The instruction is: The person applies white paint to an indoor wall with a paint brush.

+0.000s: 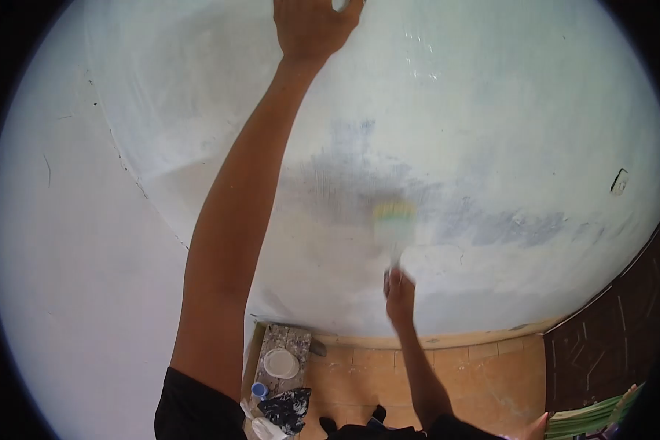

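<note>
My right hand (400, 297) is closed round the handle of a wide paintbrush (394, 224), slightly blurred by motion. The brush head lies against the wall (491, 132), at the lower edge of a grey, thinly coated patch. Raised to the top edge of the view, my left hand (317, 26) is at the white wall, thumb spread to the right; its fingertips are cut off by the frame. Nothing shows in the visible part of that hand.
At the lower left, a paint-spattered bench (293, 337) holds a white round lid or plate (281, 363), a blue cup (259, 390) and a dark spotted cloth (290, 411). A dark patterned door (601, 337) stands right of the orange tiled floor (484, 389).
</note>
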Tool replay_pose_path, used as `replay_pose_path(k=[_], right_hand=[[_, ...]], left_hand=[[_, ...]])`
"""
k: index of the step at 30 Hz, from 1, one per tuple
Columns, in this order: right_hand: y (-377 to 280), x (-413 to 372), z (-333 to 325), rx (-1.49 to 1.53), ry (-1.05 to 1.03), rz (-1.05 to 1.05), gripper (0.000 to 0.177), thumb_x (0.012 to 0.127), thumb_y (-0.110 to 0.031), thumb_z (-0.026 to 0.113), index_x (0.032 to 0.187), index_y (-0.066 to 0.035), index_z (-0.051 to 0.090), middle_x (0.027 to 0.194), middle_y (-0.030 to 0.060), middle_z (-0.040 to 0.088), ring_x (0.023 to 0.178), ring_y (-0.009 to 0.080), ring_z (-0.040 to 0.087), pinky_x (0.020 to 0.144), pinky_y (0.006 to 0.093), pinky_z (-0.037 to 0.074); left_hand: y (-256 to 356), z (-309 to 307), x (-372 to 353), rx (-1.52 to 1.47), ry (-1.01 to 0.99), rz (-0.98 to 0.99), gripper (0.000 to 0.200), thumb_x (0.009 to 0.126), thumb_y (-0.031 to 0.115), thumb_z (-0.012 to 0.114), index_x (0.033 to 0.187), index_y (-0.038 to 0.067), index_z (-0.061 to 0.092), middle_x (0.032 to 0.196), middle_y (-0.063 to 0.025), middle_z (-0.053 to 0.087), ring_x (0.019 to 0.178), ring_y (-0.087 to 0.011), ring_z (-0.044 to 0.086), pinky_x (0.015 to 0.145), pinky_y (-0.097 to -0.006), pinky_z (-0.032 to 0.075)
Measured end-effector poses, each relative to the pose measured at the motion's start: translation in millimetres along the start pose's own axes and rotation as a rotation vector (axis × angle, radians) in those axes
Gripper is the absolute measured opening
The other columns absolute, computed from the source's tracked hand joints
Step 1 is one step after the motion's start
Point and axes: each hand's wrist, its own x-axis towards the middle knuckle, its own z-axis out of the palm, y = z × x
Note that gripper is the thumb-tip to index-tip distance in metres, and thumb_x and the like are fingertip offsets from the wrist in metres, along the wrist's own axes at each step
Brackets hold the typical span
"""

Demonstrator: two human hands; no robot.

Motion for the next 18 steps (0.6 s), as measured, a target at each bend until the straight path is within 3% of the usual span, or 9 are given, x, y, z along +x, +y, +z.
replay_pose_path(k=[1, 2, 6, 8, 10, 12, 13, 15, 18], right_hand=[[-23.2, 20.7, 3.2, 0.002, -0.001, -0.1, 0.048, 0.102, -0.045, 0.037, 0.067, -0.013, 0.037, 0.055, -0.0073, 0.03, 0.048, 0.003, 0.024, 0.044, 0.0233, 0.019], [-61.6, 36.7, 7.0, -0.003, 0.005, -0.162, 0.048, 0.102, -0.045, 0.037, 0.068, -0.012, 0.037, 0.056, -0.0075, 0.03, 0.049, 0.0026, 0.024, 0.044, 0.0233, 0.019], [-51.9, 87.5, 6.0, -0.015, 0.004, -0.297, 0.046, 0.103, -0.04, 0.039, 0.068, -0.011, 0.036, 0.057, -0.0071, 0.029, 0.051, 0.0028, 0.025, 0.046, 0.0234, 0.021], [-0.7, 76.3, -0.9, -0.171, 0.01, -0.275, 0.048, 0.103, -0.04, 0.038, 0.066, -0.011, 0.035, 0.057, -0.0063, 0.03, 0.051, 0.004, 0.026, 0.046, 0.0247, 0.022], [50.2, 35.0, -9.7, -0.209, -0.025, -0.068, 0.048, 0.102, -0.04, 0.037, 0.072, -0.003, 0.043, 0.06, 0.001, 0.033, 0.056, 0.0129, 0.032, 0.053, 0.0328, 0.031], [80.1, -11.4, -8.1, -0.239, -0.013, 0.095, 0.049, 0.102, -0.042, 0.038, 0.073, -0.003, 0.042, 0.062, 0.0006, 0.034, 0.057, 0.0118, 0.033, 0.053, 0.032, 0.031], [84.5, -7.0, -6.7, -0.184, -0.012, 0.066, 0.048, 0.102, -0.042, 0.038, 0.071, -0.006, 0.04, 0.06, -0.0016, 0.033, 0.055, 0.0092, 0.031, 0.05, 0.0293, 0.028], [58.0, -11.7, 1.0, -0.068, -0.012, 0.026, 0.047, 0.103, -0.043, 0.037, 0.067, -0.012, 0.037, 0.056, -0.0062, 0.03, 0.049, 0.0041, 0.026, 0.044, 0.0238, 0.023], [-51.0, 43.2, 15.0, -0.052, 0.007, -0.239, 0.047, 0.103, -0.043, 0.038, 0.068, -0.011, 0.037, 0.057, -0.0066, 0.03, 0.049, 0.0035, 0.026, 0.044, 0.0235, 0.021]], left_hand=[[1.3, -0.4, -1.7, -0.007, 0.003, 0.0, 0.043, 0.083, 0.02, 0.067, 0.123, 0.008, 0.055, 0.134, -0.0158, 0.05, 0.129, -0.0332, 0.043, 0.108, -0.0498, 0.032], [2.0, -0.3, -3.2, 0.0, -0.002, 0.0, 0.043, 0.083, 0.019, 0.067, 0.123, 0.008, 0.055, 0.134, -0.0158, 0.05, 0.129, -0.0331, 0.043, 0.108, -0.0496, 0.032], [0.8, 2.7, -4.7, 0.009, -0.005, -0.004, 0.042, 0.083, 0.018, 0.067, 0.123, 0.009, 0.055, 0.135, -0.0157, 0.051, 0.129, -0.0328, 0.043, 0.109, -0.0488, 0.031], [1.9, 1.5, -3.6, 0.017, -0.002, 0.0, 0.042, 0.083, 0.018, 0.067, 0.123, 0.009, 0.055, 0.135, -0.0156, 0.051, 0.129, -0.0328, 0.043, 0.109, -0.0488, 0.031], [3.7, -0.3, -3.3, 0.01, -0.023, -0.013, 0.043, 0.083, 0.019, 0.066, 0.123, 0.009, 0.055, 0.135, -0.0157, 0.051, 0.129, -0.0329, 0.043, 0.108, -0.049, 0.031], [3.1, -1.9, -0.6, 0.01, -0.029, -0.021, 0.043, 0.083, 0.019, 0.066, 0.123, 0.009, 0.055, 0.135, -0.0158, 0.05, 0.129, -0.0329, 0.043, 0.108, -0.0492, 0.031], [3.5, -2.1, -0.1, 0.007, -0.032, -0.025, 0.043, 0.083, 0.019, 0.066, 0.124, 0.009, 0.055, 0.135, -0.0158, 0.05, 0.129, -0.0329, 0.043, 0.108, -0.0492, 0.031], [2.9, -2.6, -1.3, 0.0, -0.036, -0.025, 0.044, 0.083, 0.02, 0.066, 0.124, 0.009, 0.054, 0.135, -0.0158, 0.05, 0.13, -0.0329, 0.043, 0.109, -0.0494, 0.031], [4.6, -5.4, 0.2, -0.001, -0.05, -0.036, 0.044, 0.083, 0.02, 0.066, 0.124, 0.008, 0.055, 0.136, -0.0153, 0.05, 0.13, -0.0331, 0.042, 0.109, -0.0495, 0.03]])
